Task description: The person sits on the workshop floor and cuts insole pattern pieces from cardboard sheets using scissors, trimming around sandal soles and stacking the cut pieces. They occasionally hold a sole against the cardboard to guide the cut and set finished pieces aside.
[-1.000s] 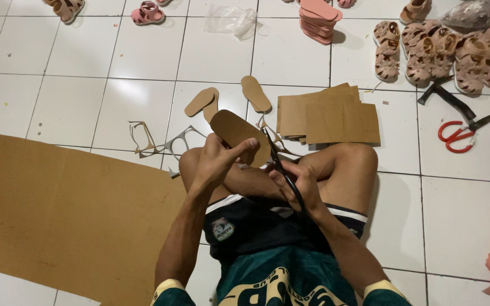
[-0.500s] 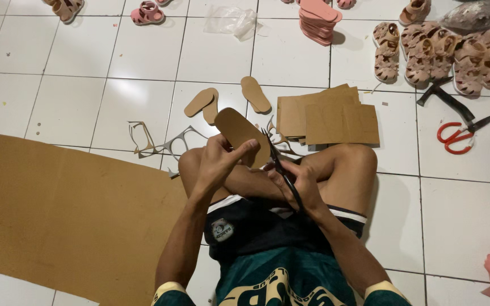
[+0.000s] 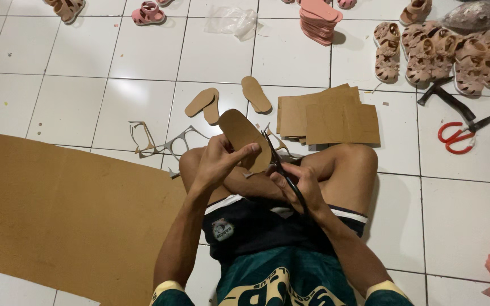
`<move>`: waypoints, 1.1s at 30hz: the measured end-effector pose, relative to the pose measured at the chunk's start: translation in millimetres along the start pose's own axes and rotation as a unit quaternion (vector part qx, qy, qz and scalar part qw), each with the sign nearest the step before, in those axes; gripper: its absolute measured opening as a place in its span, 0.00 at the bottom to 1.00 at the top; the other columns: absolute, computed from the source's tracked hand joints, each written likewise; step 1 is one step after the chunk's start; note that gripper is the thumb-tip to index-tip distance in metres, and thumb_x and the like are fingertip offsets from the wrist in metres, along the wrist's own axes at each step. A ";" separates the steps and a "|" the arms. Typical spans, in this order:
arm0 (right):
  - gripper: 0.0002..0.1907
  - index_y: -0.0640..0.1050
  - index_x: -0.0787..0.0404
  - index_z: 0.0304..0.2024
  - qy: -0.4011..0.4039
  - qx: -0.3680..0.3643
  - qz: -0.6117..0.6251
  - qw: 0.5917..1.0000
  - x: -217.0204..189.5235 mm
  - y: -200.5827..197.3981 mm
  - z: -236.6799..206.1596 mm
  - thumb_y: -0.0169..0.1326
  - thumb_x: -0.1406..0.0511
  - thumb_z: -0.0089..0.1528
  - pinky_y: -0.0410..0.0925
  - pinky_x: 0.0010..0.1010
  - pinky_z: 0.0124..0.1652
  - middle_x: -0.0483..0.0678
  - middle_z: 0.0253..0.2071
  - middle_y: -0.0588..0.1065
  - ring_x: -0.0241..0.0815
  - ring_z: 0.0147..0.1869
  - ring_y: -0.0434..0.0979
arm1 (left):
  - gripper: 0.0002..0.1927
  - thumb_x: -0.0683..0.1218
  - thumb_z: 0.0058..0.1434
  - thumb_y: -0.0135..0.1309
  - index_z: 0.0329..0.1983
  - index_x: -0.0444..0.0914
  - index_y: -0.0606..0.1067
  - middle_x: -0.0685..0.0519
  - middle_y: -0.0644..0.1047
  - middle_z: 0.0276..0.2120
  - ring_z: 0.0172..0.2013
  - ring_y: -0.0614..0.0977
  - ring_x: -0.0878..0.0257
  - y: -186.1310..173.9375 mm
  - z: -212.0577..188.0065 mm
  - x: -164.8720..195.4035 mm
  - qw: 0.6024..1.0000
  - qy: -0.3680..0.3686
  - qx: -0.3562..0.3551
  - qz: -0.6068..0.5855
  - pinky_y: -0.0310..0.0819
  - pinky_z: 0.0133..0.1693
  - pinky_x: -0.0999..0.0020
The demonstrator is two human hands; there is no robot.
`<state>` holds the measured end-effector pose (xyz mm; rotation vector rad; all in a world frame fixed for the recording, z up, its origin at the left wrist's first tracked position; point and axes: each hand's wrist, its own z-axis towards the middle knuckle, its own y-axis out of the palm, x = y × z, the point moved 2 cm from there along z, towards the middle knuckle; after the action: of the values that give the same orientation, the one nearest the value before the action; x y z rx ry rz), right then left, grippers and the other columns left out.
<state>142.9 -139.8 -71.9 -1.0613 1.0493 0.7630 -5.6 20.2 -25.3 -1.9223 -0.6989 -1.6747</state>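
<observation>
A: What does the left hand (image 3: 214, 167) do?

B: Its grip pinches the brown sole shape (image 3: 244, 137) up over the knees, so the blades can reach the edge.

A: And the right hand (image 3: 299, 187)?

B: It squeezes black scissors (image 3: 282, 173), at three o'clock of the sole shape.

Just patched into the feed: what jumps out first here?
At centre, the left hand holds a sole-shaped cardboard piece while the right hand works black scissors at its edge. A big cardboard sheet covers the floor at left; red-handled scissors lie at right.
</observation>
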 end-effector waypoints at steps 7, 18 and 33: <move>0.23 0.83 0.65 0.46 0.019 -0.002 -0.013 1.000 -4.8 -2.3 0.6 0.56 0.52 0.65 0.67 0.27 0.27 0.48 0.23 0.78 0.32 0.24 0.75 | 0.14 0.49 0.62 0.64 0.31 0.33 0.80 0.54 0.76 0.19 0.20 0.75 0.70 -2.8 2.1 0.7 1.000 0.006 -0.015 0.010 0.67 0.22 0.74; 0.22 0.83 0.67 0.42 0.006 -0.005 -0.020 1.000 -6.5 -3.9 -1.1 0.58 0.53 0.65 0.66 0.27 0.26 0.48 0.22 0.78 0.33 0.24 0.75 | 0.15 0.51 0.59 0.66 0.34 0.33 0.81 0.53 0.78 0.20 0.20 0.77 0.70 -6.0 3.6 -4.1 1.000 -0.001 -0.009 0.028 0.68 0.23 0.74; 0.25 0.81 0.65 0.28 0.068 -0.045 -0.032 0.996 15.4 3.5 -2.4 0.56 0.50 0.66 0.59 0.26 0.19 0.43 0.13 0.70 0.30 0.17 0.69 | 0.15 0.50 0.62 0.65 0.36 0.31 0.80 0.52 0.78 0.23 0.24 0.77 0.69 -16.6 4.8 -31.8 1.000 -0.014 -0.014 -0.013 0.68 0.26 0.74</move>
<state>144.2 -140.7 -87.7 -1.2317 1.0984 0.7000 -16.8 34.0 -57.0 -1.9684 -0.7176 -1.6840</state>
